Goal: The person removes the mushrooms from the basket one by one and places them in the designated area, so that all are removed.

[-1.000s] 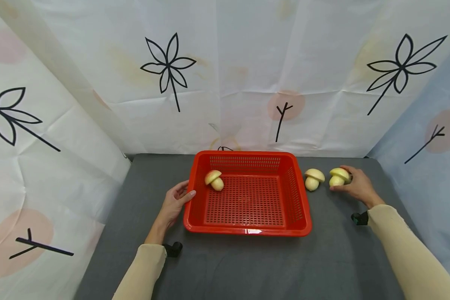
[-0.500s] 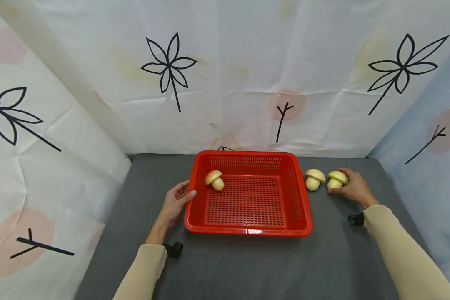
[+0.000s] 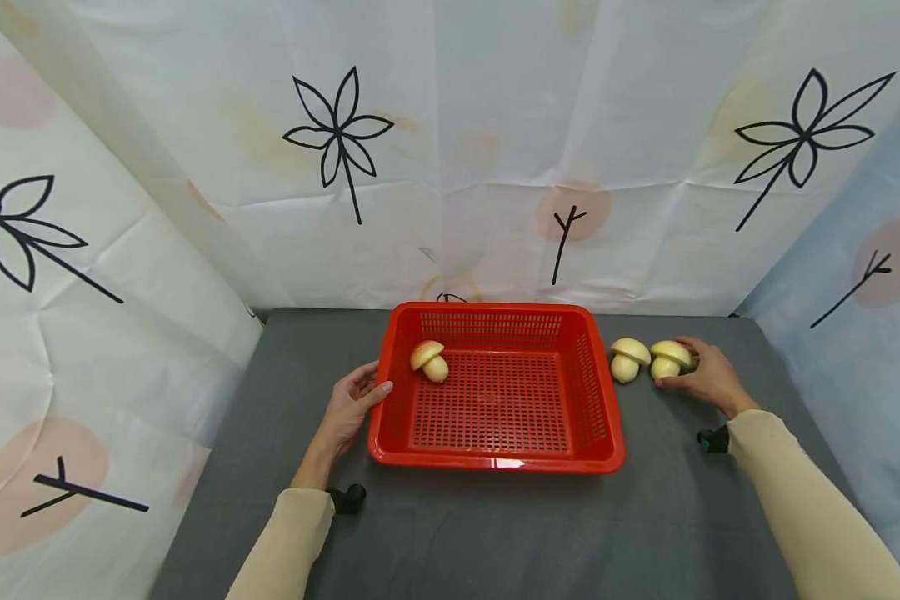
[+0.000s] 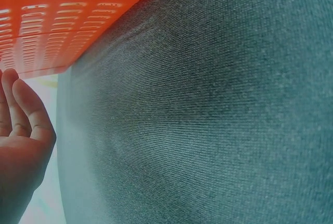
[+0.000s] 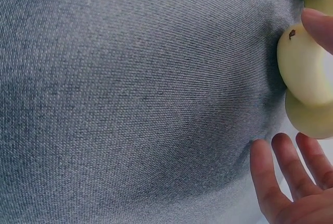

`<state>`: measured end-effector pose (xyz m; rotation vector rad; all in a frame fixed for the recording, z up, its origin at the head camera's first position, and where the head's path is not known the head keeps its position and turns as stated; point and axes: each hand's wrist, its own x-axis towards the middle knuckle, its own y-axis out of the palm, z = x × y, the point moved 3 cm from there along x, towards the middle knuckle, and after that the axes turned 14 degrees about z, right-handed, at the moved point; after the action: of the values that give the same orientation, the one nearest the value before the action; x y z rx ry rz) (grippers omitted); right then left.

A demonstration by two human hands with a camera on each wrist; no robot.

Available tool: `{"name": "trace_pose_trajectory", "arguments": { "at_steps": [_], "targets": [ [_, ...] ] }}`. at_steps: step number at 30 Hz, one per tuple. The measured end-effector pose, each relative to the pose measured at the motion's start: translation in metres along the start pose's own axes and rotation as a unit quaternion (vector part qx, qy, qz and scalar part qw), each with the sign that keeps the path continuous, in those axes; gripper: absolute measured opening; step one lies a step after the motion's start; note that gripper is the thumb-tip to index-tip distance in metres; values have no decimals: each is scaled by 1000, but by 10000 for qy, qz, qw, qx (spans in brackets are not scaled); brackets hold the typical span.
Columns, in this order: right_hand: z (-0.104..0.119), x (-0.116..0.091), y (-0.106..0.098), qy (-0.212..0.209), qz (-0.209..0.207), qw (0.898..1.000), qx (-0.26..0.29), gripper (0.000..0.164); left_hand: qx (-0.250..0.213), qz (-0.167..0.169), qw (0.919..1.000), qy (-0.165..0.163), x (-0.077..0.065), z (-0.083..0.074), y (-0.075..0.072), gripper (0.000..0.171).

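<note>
My left hand point(image 3: 351, 404) is at the left rim of a red plastic basket point(image 3: 495, 460), thumb over the rim and fingers along the outer wall. Inside, at the far left, lies a toy mushroom point(image 3: 428, 361) with a reddish-yellow cap. To the right of the basket, my right hand point(image 3: 708, 375) spans a pale yellow-green toy mushroom point(image 3: 668, 360), thumb by the stem and index finger by the cap. The right wrist view shows the thumb across this mushroom point(image 5: 304, 73) while three other fingers point(image 5: 264, 166) stand apart from it. Another mushroom point(image 3: 628, 358) stands between it and the basket.
A dark grey cloth point(image 3: 495, 533) covers the table. White printed curtains point(image 3: 495, 150) hang behind the table and at both sides. A black camera point(image 3: 347, 499) is strapped at the left wrist, another point(image 3: 714, 439) at the right.
My right hand has shifted slightly left and nearer to me; the mushroom at its fingers has moved left, up beside the other one. The left hand and basket stay put.
</note>
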<state>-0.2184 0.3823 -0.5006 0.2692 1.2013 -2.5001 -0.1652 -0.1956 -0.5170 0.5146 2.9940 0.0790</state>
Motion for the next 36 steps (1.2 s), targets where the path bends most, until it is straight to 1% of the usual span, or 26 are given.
{"name": "trace_pose_trajectory", "arguments": {
  "at_steps": [12, 22, 30, 36],
  "targets": [
    [1, -1, 1, 188, 101, 9998, 54, 92, 21, 1, 10000, -27, 0, 1, 0, 52],
    [1, -1, 0, 208, 117, 9997, 71, 92, -19, -13, 10000, -33, 1, 1, 0, 52],
    [3, -5, -3, 128, -44, 9999, 76, 94, -3, 6, 10000, 0, 1, 1, 0, 52],
    [12, -12, -6, 99, -248, 9996, -56, 96, 7, 1, 10000, -8, 0, 1, 0, 52]
  ]
}}
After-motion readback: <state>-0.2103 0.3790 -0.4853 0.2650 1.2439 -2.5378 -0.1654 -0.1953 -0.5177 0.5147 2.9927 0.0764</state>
